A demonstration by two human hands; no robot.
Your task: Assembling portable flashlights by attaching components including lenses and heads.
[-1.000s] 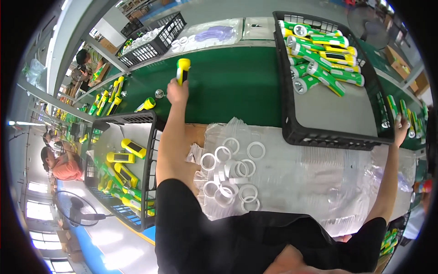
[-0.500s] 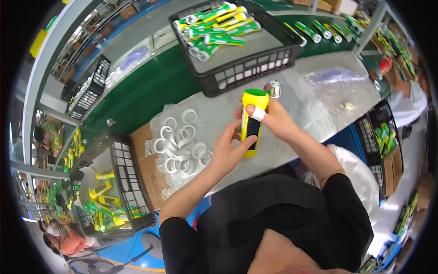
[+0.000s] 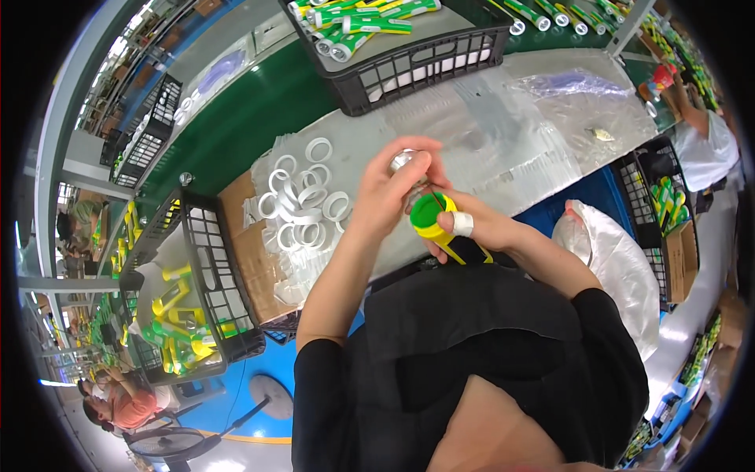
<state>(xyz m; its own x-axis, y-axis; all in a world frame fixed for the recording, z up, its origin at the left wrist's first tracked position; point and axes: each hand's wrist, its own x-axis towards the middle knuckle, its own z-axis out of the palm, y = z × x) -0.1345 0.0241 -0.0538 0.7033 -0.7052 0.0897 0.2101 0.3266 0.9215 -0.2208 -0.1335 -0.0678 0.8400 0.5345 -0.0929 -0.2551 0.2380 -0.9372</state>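
Note:
My right hand (image 3: 481, 223) is wrapped round a yellow-and-green flashlight body (image 3: 429, 214) with a dark panel on its side. The wide green mouth of the body tilts up toward my left hand, and its lower end reaches near my apron. White tape covers a finger of my right hand. Just above the mouth, my left hand (image 3: 384, 189) pinches a shiny silver reflector cup (image 3: 403, 160), partly hidden by the fingers. Loose white rings (image 3: 303, 206) lie in a heap on the plastic-covered table (image 3: 503, 130), left of my left hand.
A black crate (image 3: 417, 75) of finished-looking flashlights stands at the far side. Another crate (image 3: 224, 291) with yellow and green parts is at the left. More flashlights (image 3: 550, 17) line the back right. A white sack (image 3: 609, 267) hangs at the right; a co-worker (image 3: 704, 161) is beyond.
My left hand has let go of the flashlight body and now holds the reflector cup that lay on the table. The body has come nearer to me, tilted, in my right hand.

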